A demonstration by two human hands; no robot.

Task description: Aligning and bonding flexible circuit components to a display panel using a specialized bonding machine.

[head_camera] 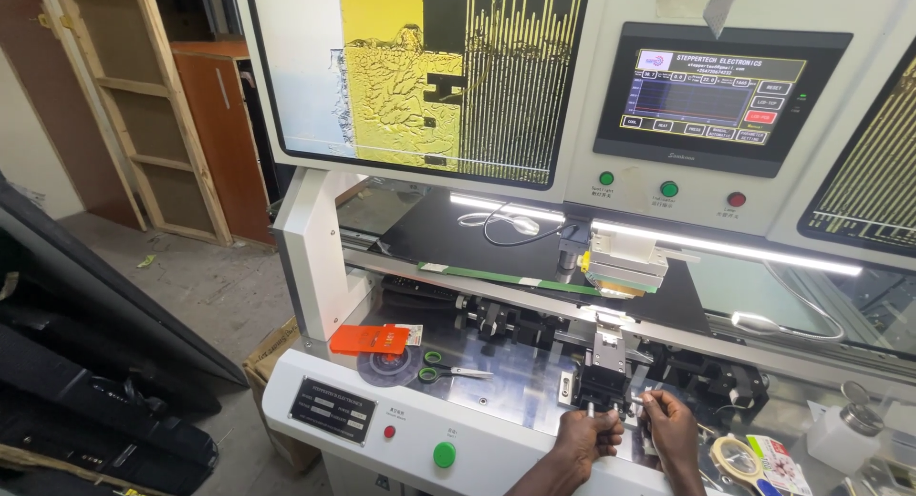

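The left hand [584, 437] is closed around a small shiny metal knob [590, 411] on the front of a black metal block [603, 382]. The right hand [671, 425] is just beside it, and its fingers pinch another small silver knob [649, 399] on the same block. Both hands sit at the edge of the smooth, shiny metal table [515, 367] of a big white machine.

Well to the left of the left hand lie little scissors with green handles [441, 365]. Farther left is a flat orange plastic piece [370, 340] on a round clear disc.

Just to the right of the right hand lies a round roll of tape [733, 455]. Farther right stands a white plastic bottle with a metal top [844, 427].

Above the hands, a long green strip [496, 276] runs across the machine. Higher up is a big screen with yellow lines [420, 72] and a small dark screen [711, 97].
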